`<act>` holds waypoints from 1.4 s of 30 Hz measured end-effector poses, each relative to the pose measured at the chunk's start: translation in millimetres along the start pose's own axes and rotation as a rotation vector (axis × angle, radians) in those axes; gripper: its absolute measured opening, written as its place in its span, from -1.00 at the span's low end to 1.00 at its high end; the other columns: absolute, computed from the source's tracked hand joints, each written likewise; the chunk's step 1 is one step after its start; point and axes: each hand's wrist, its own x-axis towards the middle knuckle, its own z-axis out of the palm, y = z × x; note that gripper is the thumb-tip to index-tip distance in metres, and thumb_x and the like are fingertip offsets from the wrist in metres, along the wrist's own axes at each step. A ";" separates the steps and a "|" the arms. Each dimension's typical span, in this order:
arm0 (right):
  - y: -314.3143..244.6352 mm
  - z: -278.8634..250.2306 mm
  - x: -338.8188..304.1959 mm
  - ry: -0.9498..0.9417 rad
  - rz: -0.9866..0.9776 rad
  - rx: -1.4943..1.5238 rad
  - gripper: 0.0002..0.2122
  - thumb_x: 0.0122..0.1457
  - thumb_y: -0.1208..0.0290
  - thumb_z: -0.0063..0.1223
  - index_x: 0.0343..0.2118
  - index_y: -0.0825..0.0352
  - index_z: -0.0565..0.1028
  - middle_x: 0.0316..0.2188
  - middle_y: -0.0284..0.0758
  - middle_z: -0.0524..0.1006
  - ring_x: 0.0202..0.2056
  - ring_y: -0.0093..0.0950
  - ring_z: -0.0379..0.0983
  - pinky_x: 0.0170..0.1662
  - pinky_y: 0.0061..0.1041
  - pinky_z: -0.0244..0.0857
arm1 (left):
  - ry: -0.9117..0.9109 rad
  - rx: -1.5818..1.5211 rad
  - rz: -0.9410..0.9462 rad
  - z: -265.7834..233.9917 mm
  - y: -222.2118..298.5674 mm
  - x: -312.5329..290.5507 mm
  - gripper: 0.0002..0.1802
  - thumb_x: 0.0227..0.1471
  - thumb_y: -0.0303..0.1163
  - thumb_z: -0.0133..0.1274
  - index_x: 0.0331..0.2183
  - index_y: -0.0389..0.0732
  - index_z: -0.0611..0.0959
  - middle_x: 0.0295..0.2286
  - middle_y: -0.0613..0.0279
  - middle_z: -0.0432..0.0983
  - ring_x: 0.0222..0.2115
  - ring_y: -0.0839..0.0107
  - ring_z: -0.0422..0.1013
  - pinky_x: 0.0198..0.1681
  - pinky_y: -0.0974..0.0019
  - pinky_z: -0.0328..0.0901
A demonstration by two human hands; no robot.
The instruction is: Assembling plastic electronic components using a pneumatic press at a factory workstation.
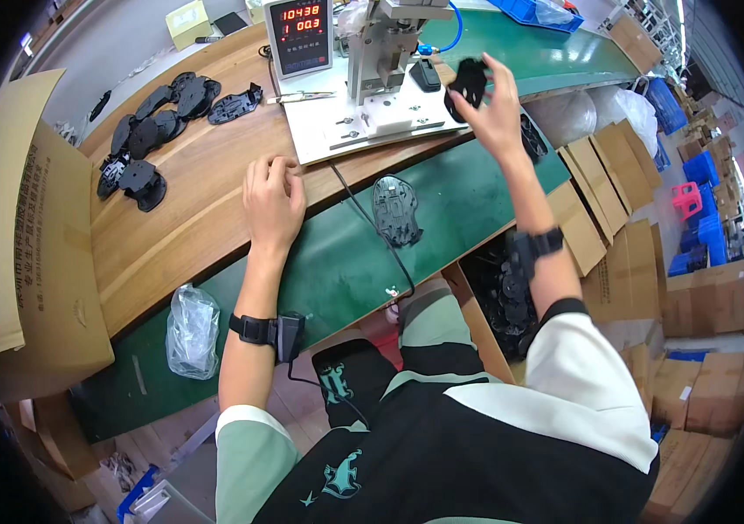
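My right hand (501,118) is raised at the right of the white machine base and pinches a black plastic mouse shell (468,87) between thumb and fingers. Beside the base's front left corner, my left hand (273,203) rests on the wooden board with its fingers loosely curled; nothing shows in them. Between the hands, a dark grey mouse shell part (396,210) lies on the green bench top. A bench press (382,61) with a metal column stands on the white base plate (337,144), and a small black block (425,76) sits at its right.
Several black mouse parts (158,131) are piled on the wooden board at the left. A display box (300,37) with red digits stands behind. A clear plastic bag (193,332) and a tall carton (48,253) are at the left; a box of black parts (503,297) sits below the bench's right edge.
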 end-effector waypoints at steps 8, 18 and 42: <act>47.0 53.8 70.8 -0.209 -0.240 -0.087 -0.28 0.00 0.42 0.44 0.27 0.32 0.35 0.23 -0.09 0.37 0.23 -0.06 0.32 0.34 -0.20 0.21 | 0.052 -0.021 0.025 5.6 -1.7 6.8 -0.85 0.01 -0.57 0.10 -0.29 -0.27 0.65 -0.25 0.09 0.54 -0.20 0.06 0.45 -0.08 0.06 0.36; 58.4 83.5 33.0 -0.065 -0.057 -0.022 -0.17 0.04 0.15 0.47 0.33 0.34 0.29 0.31 0.04 0.21 0.34 -0.01 0.18 0.39 -0.12 0.11 | 0.028 -0.029 0.005 2.2 -0.5 4.7 -0.82 0.00 -0.59 0.10 -0.27 -0.28 0.64 -0.27 0.07 0.53 -0.20 0.03 0.45 -0.10 0.06 0.36; 59.5 113.5 59.7 -0.049 0.008 -0.022 -0.23 -0.02 0.15 0.48 0.23 0.38 0.40 0.23 0.01 0.26 0.27 -0.03 0.23 0.35 -0.17 0.18 | 0.027 -0.019 0.017 3.6 2.7 4.6 -0.83 0.00 -0.58 0.10 -0.28 -0.26 0.65 -0.23 0.08 0.54 -0.16 0.05 0.46 -0.06 0.05 0.37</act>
